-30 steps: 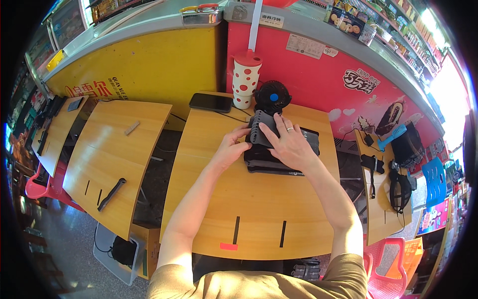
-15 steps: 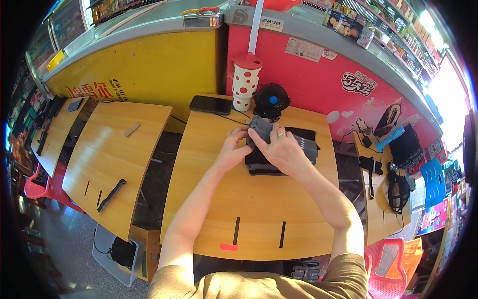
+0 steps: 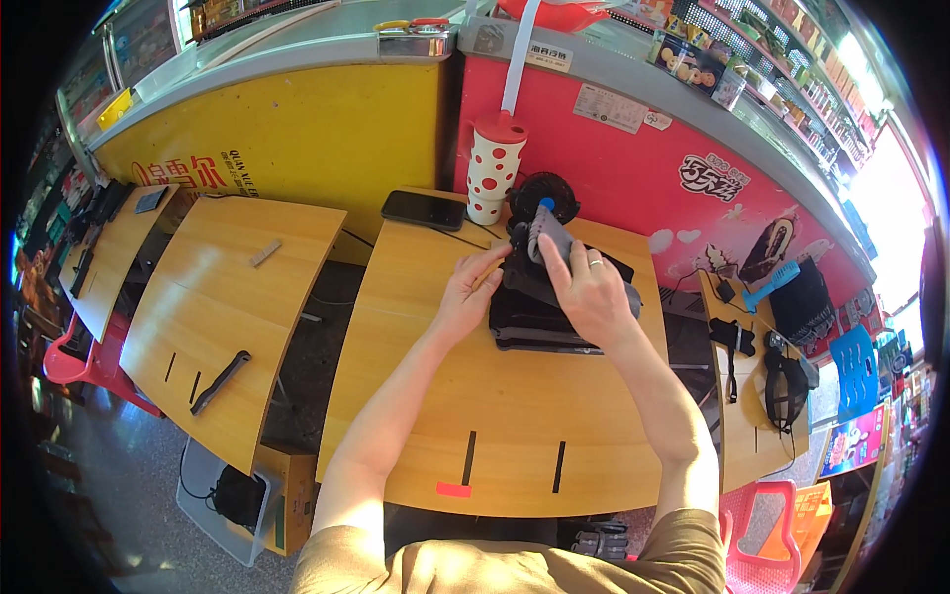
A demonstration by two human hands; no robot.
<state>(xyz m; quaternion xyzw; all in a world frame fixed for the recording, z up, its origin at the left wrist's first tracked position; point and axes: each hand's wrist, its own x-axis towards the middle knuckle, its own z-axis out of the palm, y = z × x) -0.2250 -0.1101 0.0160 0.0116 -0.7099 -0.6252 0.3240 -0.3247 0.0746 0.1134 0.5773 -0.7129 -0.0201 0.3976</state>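
Note:
A dark grey piece with a row of small marks along its edge (image 3: 552,238) is tilted up between my hands, with black parts under it; I cannot tell its kind. My left hand (image 3: 467,295) pinches the black left side with thumb and fingertips. On the right, my right hand (image 3: 592,289) holds the grey piece, index finger laid along its face and thumb hidden. Beneath it, on the table, lies a flat black case or tray (image 3: 542,335), partly covered by my right hand.
Behind my hands stand a small black fan (image 3: 546,193), a white tumbler with red dots (image 3: 494,163) and a black phone (image 3: 424,209) on the wooden table (image 3: 416,396). Black strips and a red tag (image 3: 453,490) lie near its front edge. Side tables (image 3: 233,317) flank it.
The grey piece has tipped up more steeply, showing black parts at its left. My left fingers have moved to that black side. My right hand has shifted slightly right.

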